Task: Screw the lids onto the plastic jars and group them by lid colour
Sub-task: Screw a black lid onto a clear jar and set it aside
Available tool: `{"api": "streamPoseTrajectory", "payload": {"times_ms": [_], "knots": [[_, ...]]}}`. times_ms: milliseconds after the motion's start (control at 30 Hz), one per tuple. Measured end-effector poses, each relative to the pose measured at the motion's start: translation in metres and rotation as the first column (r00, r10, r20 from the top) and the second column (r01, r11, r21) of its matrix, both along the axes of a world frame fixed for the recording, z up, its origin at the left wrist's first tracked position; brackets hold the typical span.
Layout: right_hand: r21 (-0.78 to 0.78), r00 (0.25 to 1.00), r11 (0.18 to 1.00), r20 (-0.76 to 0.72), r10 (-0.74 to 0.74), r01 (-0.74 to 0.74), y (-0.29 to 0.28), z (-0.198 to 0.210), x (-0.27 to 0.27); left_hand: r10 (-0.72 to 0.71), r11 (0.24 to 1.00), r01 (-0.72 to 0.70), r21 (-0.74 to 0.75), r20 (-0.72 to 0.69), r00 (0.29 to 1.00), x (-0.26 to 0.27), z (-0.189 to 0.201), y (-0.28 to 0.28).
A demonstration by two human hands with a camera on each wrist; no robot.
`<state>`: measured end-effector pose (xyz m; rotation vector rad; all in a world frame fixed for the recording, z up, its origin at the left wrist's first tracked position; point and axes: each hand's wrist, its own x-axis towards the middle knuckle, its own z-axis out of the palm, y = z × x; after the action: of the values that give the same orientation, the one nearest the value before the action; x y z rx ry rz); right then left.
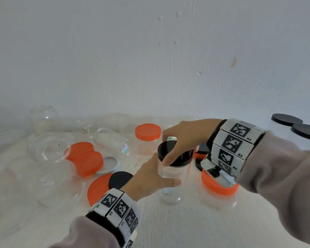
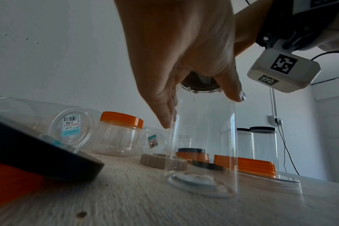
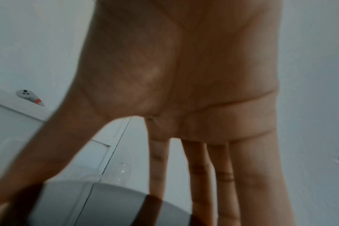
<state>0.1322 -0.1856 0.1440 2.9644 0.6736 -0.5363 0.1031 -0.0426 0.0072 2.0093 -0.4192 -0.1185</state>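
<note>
The clear jar [image 1: 174,171] was stood upright near the tabletop's [image 1: 186,228] front edge, its side clasped by the left hand [image 1: 150,178]. Directly above, on the jar's vertical axis, the black lid [image 1: 166,149] was gripped from overhead by the right hand [image 1: 184,136], fingers curled round its rim.
</note>
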Motion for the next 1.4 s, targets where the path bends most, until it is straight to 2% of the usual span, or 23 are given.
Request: {"api": "streamPoseTrajectory", "payload": {"times_ms": [167, 333, 467, 567, 700, 800, 900, 1033, 1233, 1400], "knots": [[0.004, 0.990, 0.993, -0.080, 0.116, -0.116, -0.003, 0.005, 0.001, 0.011, 1.000, -0.011, -0.004, 0.005, 1.000, 0.000, 0.000, -0.001], [0.070, 0.998, 0.996, 0.030, 0.056, -0.058, -0.001, -0.003, 0.000, 0.005, 1.000, -0.005, -0.016, 0.009, 1.000, 0.001, -0.002, 0.000], [0.033, 0.991, 0.999, 0.130, 0.005, -0.009, 0.001, -0.013, -0.003, 0.022, 1.000, -0.022, -0.016, 0.006, 1.000, 0.001, -0.003, 0.000], [0.039, 1.000, 0.999, 0.030, 0.002, -0.004, -0.003, -0.007, -0.002, 0.014, 1.000, -0.014, -0.012, 0.011, 1.000, 0.001, -0.003, 0.000], [0.053, 0.992, 0.994, -0.072, 0.101, -0.097, -0.006, 0.004, -0.003, 0.022, 1.000, -0.022, 0.013, 0.024, 0.999, 0.000, -0.001, -0.001], [0.054, 0.993, 0.992, -0.028, 0.113, -0.112, -0.005, 0.004, -0.003, 0.018, 1.000, -0.018, 0.009, 0.019, 1.000, -0.001, -0.001, -0.001], [0.033, 0.998, 0.997, 0.020, 0.063, -0.063, -0.001, 0.000, -0.004, 0.015, 1.000, -0.015, -0.009, 0.002, 1.000, 0.001, -0.003, 0.000], [-0.051, 0.992, 0.998, 0.126, 0.027, -0.021, 0.004, -0.007, -0.006, 0.021, 1.000, -0.021, -0.007, -0.002, 1.000, 0.002, -0.005, 0.001], [-0.051, 0.991, 0.993, -0.081, 0.106, -0.110, 0.000, 0.004, -0.005, 0.037, 0.999, -0.038, 0.028, 0.022, 0.999, 0.002, -0.004, 0.000], [-0.002, 0.991, 0.991, -0.039, 0.132, -0.132, 0.001, 0.002, -0.003, 0.032, 0.999, -0.032, 0.028, 0.015, 0.999, 0.001, -0.002, -0.001]]}}
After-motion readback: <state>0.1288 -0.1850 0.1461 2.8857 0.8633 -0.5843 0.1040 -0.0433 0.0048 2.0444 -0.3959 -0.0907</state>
